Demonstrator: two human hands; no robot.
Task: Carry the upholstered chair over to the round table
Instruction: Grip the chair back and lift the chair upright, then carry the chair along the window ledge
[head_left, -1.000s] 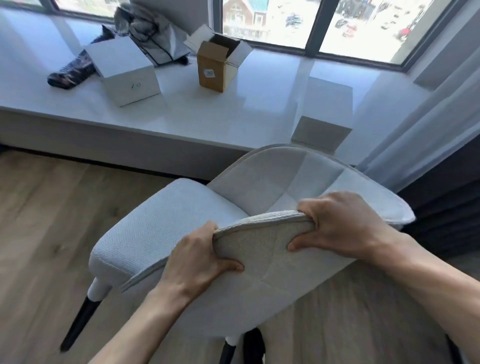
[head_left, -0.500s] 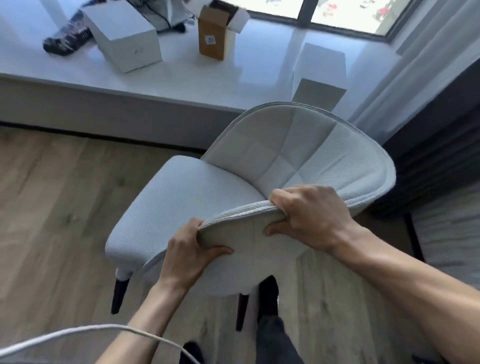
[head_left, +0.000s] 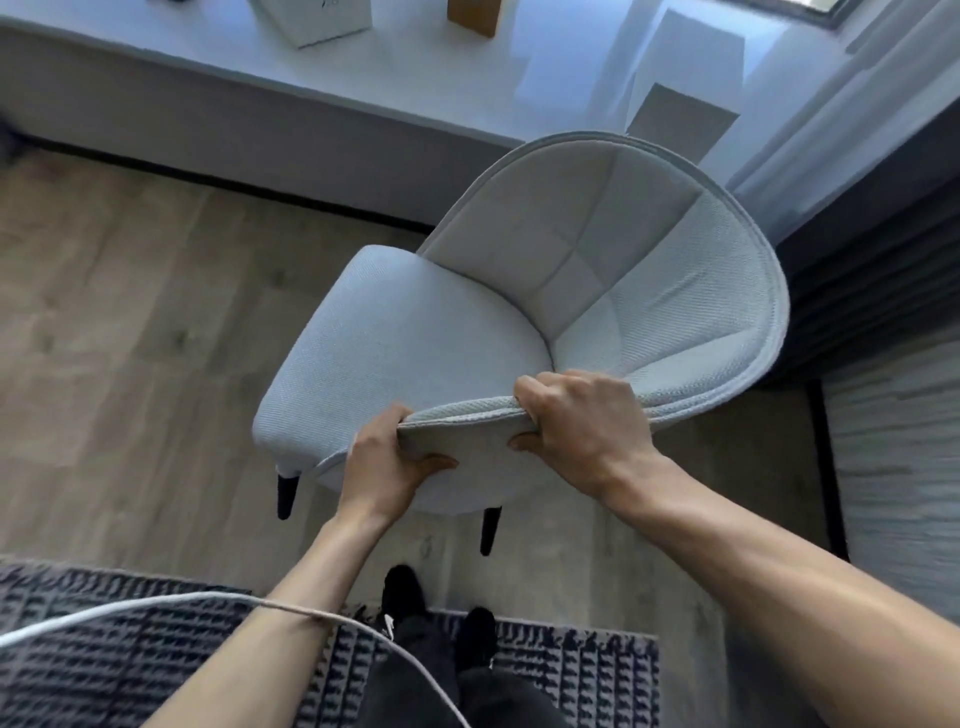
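The upholstered chair (head_left: 415, 332) is pale grey fabric with a curved shell back and dark tapered legs. It hangs tilted in front of me over the wooden floor, seat facing left and up. My left hand (head_left: 384, 467) grips the near rim of the backrest, thumb on the outside. My right hand (head_left: 582, 431) clamps the same rim a little further right, fingers curled over the edge. Two dark legs show below the seat. The round table is not in view.
A low white window ledge (head_left: 218, 88) with boxes runs along the top. White curtains (head_left: 852, 93) and a dark wall stand at the right. A dark patterned rug (head_left: 130, 649) lies under my feet, and a white cable (head_left: 156, 605) crosses my left forearm.
The chair has come up off the floor and toward me, away from the ledge. My view has tipped downward, so the rug and my feet now show. Both hands keep their hold.
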